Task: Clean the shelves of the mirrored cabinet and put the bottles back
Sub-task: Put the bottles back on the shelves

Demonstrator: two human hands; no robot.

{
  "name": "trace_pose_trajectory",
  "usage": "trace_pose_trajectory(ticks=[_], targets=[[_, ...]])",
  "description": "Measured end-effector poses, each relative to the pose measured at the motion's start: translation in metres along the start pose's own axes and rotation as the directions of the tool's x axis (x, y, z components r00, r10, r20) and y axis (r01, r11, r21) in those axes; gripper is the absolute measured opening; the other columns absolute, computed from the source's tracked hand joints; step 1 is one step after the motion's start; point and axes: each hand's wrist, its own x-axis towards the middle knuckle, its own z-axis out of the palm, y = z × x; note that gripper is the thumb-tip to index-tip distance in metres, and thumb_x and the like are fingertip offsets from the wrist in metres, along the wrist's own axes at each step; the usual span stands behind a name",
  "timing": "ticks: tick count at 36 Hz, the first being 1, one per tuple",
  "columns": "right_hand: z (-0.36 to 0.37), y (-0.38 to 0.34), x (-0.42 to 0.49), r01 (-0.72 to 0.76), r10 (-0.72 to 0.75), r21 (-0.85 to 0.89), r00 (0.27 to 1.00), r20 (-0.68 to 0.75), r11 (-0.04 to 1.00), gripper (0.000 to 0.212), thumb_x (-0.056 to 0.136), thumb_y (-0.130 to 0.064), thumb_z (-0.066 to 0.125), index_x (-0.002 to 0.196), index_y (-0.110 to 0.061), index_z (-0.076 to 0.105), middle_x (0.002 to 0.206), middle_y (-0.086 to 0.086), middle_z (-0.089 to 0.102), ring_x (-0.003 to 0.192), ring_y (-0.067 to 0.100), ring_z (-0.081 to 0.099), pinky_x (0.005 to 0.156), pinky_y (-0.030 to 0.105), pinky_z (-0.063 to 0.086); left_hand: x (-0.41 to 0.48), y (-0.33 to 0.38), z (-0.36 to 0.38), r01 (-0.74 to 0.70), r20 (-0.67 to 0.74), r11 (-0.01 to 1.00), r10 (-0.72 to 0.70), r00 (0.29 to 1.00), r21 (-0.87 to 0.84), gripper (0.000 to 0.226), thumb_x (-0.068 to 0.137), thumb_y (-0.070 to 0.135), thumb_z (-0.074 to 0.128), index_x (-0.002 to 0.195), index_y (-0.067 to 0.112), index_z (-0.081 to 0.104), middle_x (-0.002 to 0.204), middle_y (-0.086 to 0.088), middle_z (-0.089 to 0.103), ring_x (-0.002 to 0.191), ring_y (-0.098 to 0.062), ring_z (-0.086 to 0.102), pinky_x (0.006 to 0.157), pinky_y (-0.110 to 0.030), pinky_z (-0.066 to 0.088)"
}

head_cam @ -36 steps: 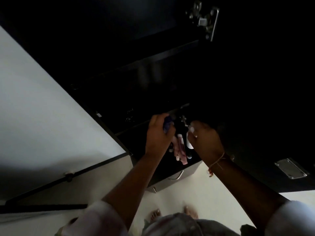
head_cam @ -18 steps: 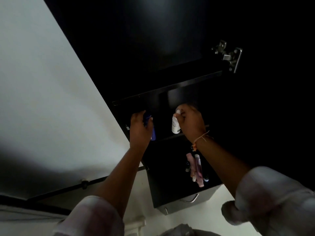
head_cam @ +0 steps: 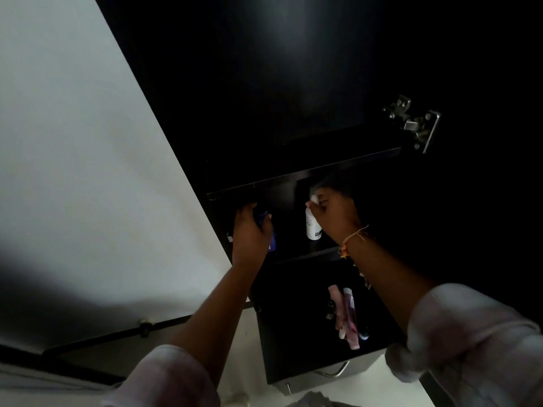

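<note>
Now | L hand grips blue bottle | R hand pinches white bottle top | pink tubes in compartment below

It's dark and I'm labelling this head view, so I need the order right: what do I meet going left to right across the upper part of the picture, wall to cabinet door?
wall → left hand → blue bottle → white bottle → right hand → hinge
</note>
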Motion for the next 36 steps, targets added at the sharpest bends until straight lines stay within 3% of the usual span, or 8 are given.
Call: trace_pose_trajectory(ticks=[5,10,17,21,25,28,31,36], targets=[[-0.001,0.001,0.001,-0.001,0.001,-0.017,0.999,0.037,1.0,0.023,0.083,-0.032,0.07,0.1,-0.017,0.065,0.094,0.002,0.072,0.086,0.018,0.068,0.075,0.028,0.055,0.002,0.007,0.0,0.053,0.034,0.998,-0.053,0.998,-0.018,0.046,0.092,0.024,0.063,0.133,0.015,0.047,0.129,-0.007,0.055,0.121,-0.023,0.054,0.102,-0.035,0.044],[0.001,0.006,0.0,0.0,-0.002,0.028,0.999,0.045,1.0,0.029,0.081,-0.031,0.072,0.105,-0.017,0.063,0.097,0.002,0.072,0.089,0.018,0.068,0.081,0.034,0.056,0.0,0.008,0.003,0.031,0.044,0.999,-0.031,0.999,-0.013,0.049,0.089,0.024,0.067,0.133,0.015,0.046,0.129,-0.006,0.055,0.12,-0.023,0.054,0.103,-0.041,0.046],[-0.002,0.011,-0.006,0.036,-0.038,0.03,0.998,0.042,0.999,0.044,0.078,-0.033,0.074,0.116,-0.015,0.059,0.108,0.002,0.069,0.097,0.018,0.066,0.086,0.038,0.055,-0.005,0.009,0.005,0.022,0.047,0.999,-0.025,0.999,0.044,0.061,0.086,0.023,0.071,0.138,0.014,0.041,0.135,-0.007,0.048,0.124,-0.021,0.05,0.096,-0.022,0.036],[-0.006,0.014,-0.016,0.012,-0.012,0.012,0.999,-0.052,1.0,0.058,0.076,-0.042,0.074,0.122,-0.012,0.056,0.119,0.008,0.062,0.106,0.022,0.061,0.09,0.04,0.053,-0.014,0.008,0.003,-0.15,0.018,0.964,0.15,0.989,0.221,0.072,0.084,0.032,0.073,0.143,0.012,0.036,0.141,-0.01,0.043,0.132,-0.025,0.04,0.11,-0.032,0.034],[-0.014,0.017,-0.033,0.047,-0.048,-0.007,0.983,-0.178,0.999,0.054,0.079,-0.042,0.071,0.121,-0.011,0.056,0.121,0.007,0.059,0.105,0.02,0.06,0.087,0.037,0.053,-0.027,0.012,0.004,-0.383,-0.001,0.831,0.419,0.908,0.404,0.071,0.084,0.036,0.072,0.14,0.006,0.041,0.142,-0.015,0.045,0.135,-0.03,0.039,0.113,-0.045,0.033],[-0.019,0.021,-0.051,0.065,-0.061,0.014,0.974,-0.219,0.998,0.049,0.082,-0.041,0.068,0.12,-0.014,0.055,0.12,0.004,0.057,0.103,0.015,0.06,0.083,0.035,0.055,-0.045,0.017,0.009,-0.524,0.025,0.767,0.555,0.831,0.37,0.059,0.088,0.033,0.068,0.136,0.006,0.045,0.139,-0.013,0.048,0.134,-0.026,0.039,0.114,-0.038,0.026],[-0.023,0.03,-0.071,0.072,-0.068,0.011,0.974,-0.217,0.997,0.04,0.084,-0.036,0.068,0.114,-0.013,0.059,0.114,0.005,0.059,0.095,0.015,0.062,0.08,0.035,0.055,-0.066,0.022,0.018,-0.588,0.084,0.764,0.589,0.804,0.267,0.043,0.089,0.03,0.066,0.125,0.008,0.055,0.125,-0.01,0.056,0.12,-0.022,0.049,0.104,-0.034,0.034],[-0.034,0.06,-0.111,-0.054,0.045,-0.059,0.989,-0.14,0.997,0.019,0.086,-0.033,0.065,0.095,-0.016,0.066,0.092,0.002,0.069,0.079,0.014,0.066,0.074,0.02,0.05,-0.104,0.009,0.043,-0.43,0.314,0.903,0.407,0.858,0.003,0.013,0.092,0.022,0.063,0.098,0.011,0.067,0.101,-0.004,0.061,0.094,-0.017,0.061,0.088,-0.026,0.047]])
